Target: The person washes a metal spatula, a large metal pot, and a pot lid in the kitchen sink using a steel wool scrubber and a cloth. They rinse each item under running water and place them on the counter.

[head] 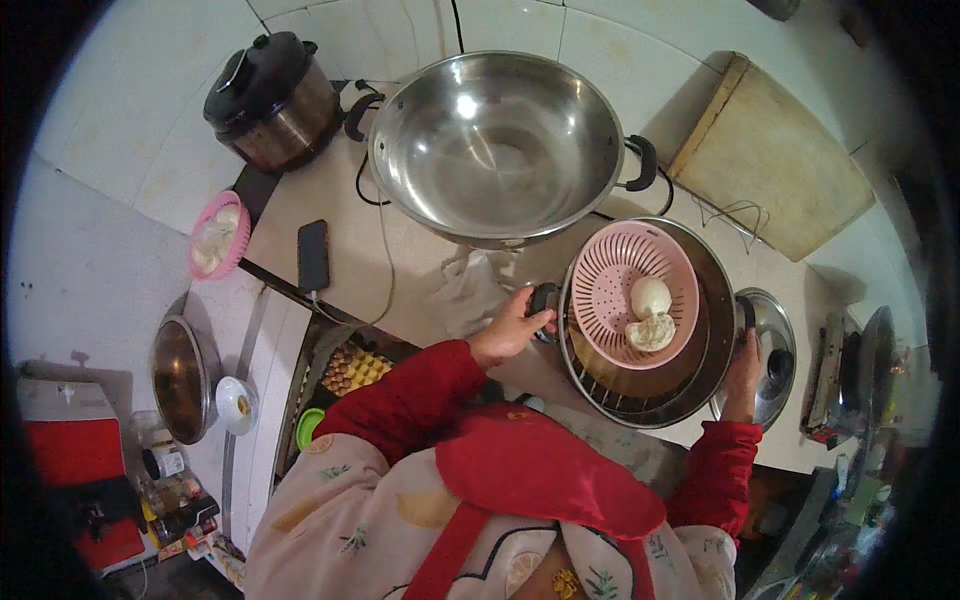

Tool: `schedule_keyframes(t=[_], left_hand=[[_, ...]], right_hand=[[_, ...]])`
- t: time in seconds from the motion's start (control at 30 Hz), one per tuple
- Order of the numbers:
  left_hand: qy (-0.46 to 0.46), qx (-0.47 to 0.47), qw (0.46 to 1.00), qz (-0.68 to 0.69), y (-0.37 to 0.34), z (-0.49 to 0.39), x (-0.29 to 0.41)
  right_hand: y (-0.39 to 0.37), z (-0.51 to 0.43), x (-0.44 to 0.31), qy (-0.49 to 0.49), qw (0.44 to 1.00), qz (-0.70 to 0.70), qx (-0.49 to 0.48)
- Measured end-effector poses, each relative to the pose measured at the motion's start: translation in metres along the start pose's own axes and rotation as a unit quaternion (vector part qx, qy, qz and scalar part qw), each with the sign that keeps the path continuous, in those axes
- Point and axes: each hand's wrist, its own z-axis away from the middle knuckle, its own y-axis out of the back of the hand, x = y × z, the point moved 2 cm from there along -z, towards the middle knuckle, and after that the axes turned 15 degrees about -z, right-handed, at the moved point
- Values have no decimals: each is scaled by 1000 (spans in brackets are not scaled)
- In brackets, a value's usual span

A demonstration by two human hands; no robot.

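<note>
My left hand (513, 327) grips the black left handle of a steel pot (724, 270). On the pot's other side, my right hand (742, 373) holds the right handle, most of which it hides. A pink plastic colander (592, 315) rests in the pot, above a wire rack (637, 405) and brownish liquid or a brown base; which one I cannot tell. Inside the colander lie a round white bun (650, 296) and a torn piece of bun (651, 332). Behind the pot stands a large, wide steel pan (495, 150) with two black handles. A crumpled whitish cloth (472, 289) lies by my left hand.
A steel lid (772, 330) lies right of the pot. Further left are a phone (313, 255) on a cable, a pressure cooker (277, 112), a pink basket (241, 232) with white contents and a steel bowl (180, 382). A board-like panel (780, 157) leans at the back right.
</note>
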Motion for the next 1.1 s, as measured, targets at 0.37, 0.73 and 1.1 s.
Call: schedule_keyframes(t=[0.37,0.73,1.1], left_hand=[[-118,-151,980,50,1,17,47],[-252,-195,945,71,56,17,176],[-236,-48,967,81,304,-28,264]], right_hand=[[22,50,-113,15,1000,-4,26],[-113,140,-224,-26,996,-42,-73],[-314,33,-166,-20,962,-55,-268]])
